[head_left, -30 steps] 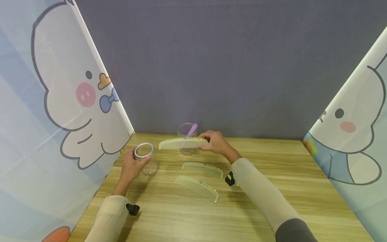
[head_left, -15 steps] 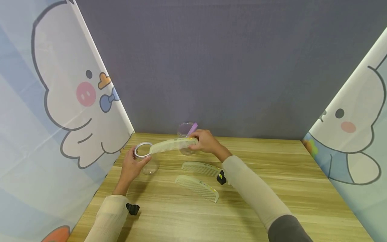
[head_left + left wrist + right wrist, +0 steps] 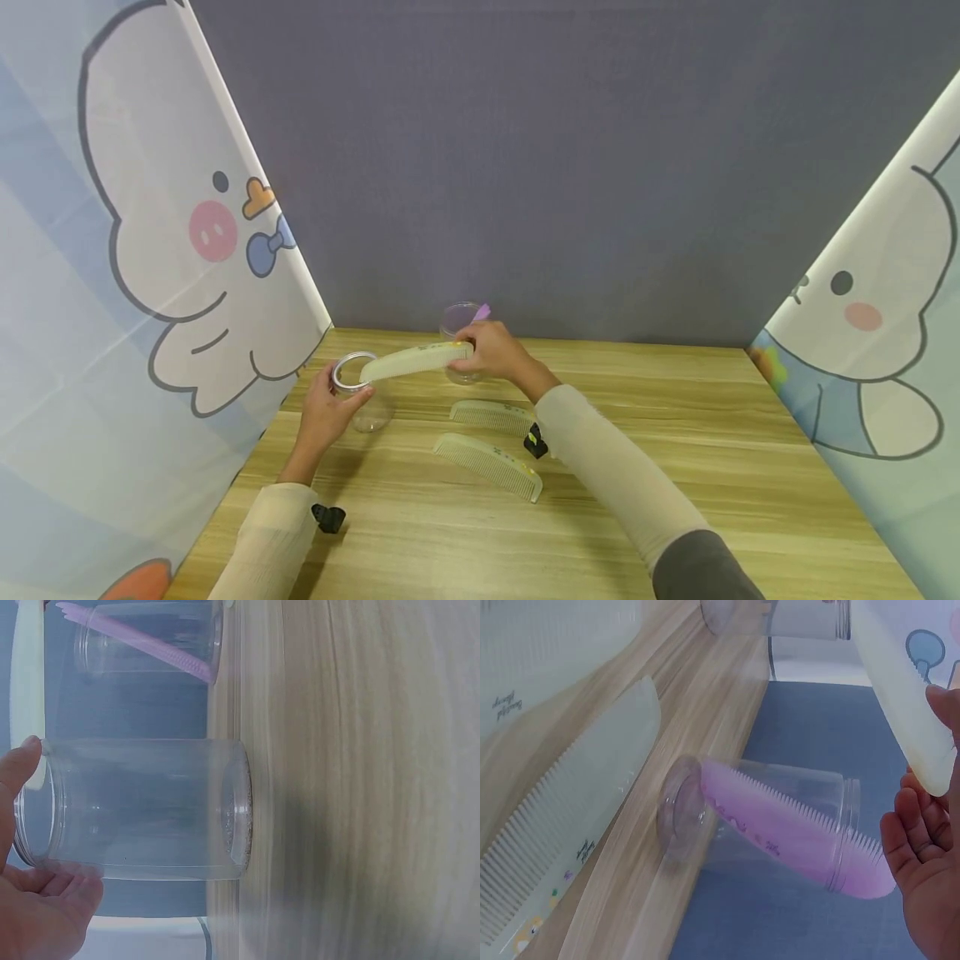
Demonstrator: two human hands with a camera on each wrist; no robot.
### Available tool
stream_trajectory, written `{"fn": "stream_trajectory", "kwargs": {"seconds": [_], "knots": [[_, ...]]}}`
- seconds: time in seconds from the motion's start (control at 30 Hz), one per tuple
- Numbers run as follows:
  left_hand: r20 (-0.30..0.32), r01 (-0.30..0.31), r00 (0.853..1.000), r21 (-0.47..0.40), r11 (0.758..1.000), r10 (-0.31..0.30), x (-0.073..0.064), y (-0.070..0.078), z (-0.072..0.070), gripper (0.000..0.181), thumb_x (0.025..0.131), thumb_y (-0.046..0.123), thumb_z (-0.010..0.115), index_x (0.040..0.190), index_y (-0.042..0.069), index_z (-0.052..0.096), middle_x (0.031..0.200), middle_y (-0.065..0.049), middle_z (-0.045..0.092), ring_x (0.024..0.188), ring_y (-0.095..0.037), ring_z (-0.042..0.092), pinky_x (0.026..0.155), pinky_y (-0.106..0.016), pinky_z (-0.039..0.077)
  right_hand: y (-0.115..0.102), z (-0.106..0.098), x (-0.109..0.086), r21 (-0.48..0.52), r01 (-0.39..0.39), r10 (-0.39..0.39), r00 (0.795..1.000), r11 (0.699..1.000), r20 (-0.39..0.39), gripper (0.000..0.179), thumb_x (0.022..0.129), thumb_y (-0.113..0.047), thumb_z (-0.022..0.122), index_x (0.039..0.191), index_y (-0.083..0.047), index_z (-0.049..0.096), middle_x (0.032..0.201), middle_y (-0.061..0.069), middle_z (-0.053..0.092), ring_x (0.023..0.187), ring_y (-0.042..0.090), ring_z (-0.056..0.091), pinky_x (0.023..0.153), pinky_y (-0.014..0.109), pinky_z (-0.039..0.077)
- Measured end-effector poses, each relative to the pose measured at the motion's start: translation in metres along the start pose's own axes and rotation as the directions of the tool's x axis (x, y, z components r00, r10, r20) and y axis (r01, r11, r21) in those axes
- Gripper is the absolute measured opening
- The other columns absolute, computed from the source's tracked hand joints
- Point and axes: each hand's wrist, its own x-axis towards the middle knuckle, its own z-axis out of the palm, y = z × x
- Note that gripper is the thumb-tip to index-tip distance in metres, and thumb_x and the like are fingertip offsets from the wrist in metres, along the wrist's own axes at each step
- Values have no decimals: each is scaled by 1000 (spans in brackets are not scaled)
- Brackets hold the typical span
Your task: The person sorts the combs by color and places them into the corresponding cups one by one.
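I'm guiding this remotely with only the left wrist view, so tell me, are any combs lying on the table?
Observer: Yes, the head view shows two pale combs on the table.
Operator: What grips the raised comb at the nearer jar?
Observer: The right hand, at the end away from that jar.
Operator: Is the purple comb marked?
Observer: Yes, the right wrist view shows darker purple print on its side.

I see pale green combs with coloured prints, a purple comb, colourless jars, a yellowish wood-grained tabletop, a grey backdrop.
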Motion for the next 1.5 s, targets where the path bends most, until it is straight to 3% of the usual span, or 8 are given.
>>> {"fn": "stream_trajectory", "kwargs": {"seconds": [0.23,0.43,0.57,0.67,0.8,0.9,1.23,1.5], "knots": [[-2,-11,1000,-23,1000,11,0,-2,3,77,86,30,84,143,-5,45,135,-29,50,132,-45,50,114,-59,41,-16,3,7,-33,6,-6,1000,999,-1,39,83,-44,82,103,-11,76,88,0,73,70,7,50,70,25,50],[-14,-22,1000,-30,999,22,-1,-2,4,78,87,30,83,144,-6,43,136,-30,50,132,-46,50,113,-60,41,-27,5,14,3,-9,9,1000,1000,-26,49,82,-43,83,116,-9,74,96,1,76,72,6,57,72,24,53],[-25,-17,1000,-13,1000,17,0,-1,2,82,86,31,83,146,-8,41,137,-30,49,132,-46,50,113,-59,42,-34,7,20,42,-27,29,998,999,-61,53,83,-41,84,123,-9,72,89,0,73,72,7,59,66,21,48],[-19,-13,1000,-13,1000,13,1,-1,2,83,87,30,83,147,-8,40,138,-30,48,132,-45,49,114,-58,41,-40,11,25,120,-26,34,997,992,-72,55,84,-36,84,127,-7,69,88,2,72,75,11,62,67,18,48],[-9,1,1000,-16,1000,-1,1,-3,4,85,86,28,84,148,-9,39,140,-30,47,134,-45,49,115,-58,41,-48,15,27,287,-34,49,998,957,-44,57,86,-30,83,134,-5,64,106,6,75,91,19,71,76,18,54],[-10,17,1000,-5,1000,-17,1,-4,5,84,85,27,84,146,-8,40,140,-30,48,135,-46,49,115,-57,41,-53,16,27,333,-23,35,999,943,-27,57,89,-29,81,136,-6,62,119,7,73,101,22,71,83,21,57],[-18,25,1000,18,1000,-25,1,-1,1,85,86,31,83,148,-7,39,141,-30,47,137,-47,47,116,-56,41,-40,14,18,213,28,-28,1000,977,-6,45,94,-23,74,134,-4,64,117,9,70,100,20,67,88,27,56],[-19,19,1000,4,1000,-19,0,-4,2,85,86,30,83,147,-8,38,141,-31,46,137,-48,46,117,-56,40,-14,23,-2,183,-20,9,998,983,58,38,94,-17,72,128,-1,67,122,16,71,105,27,69,92,36,58]]}}
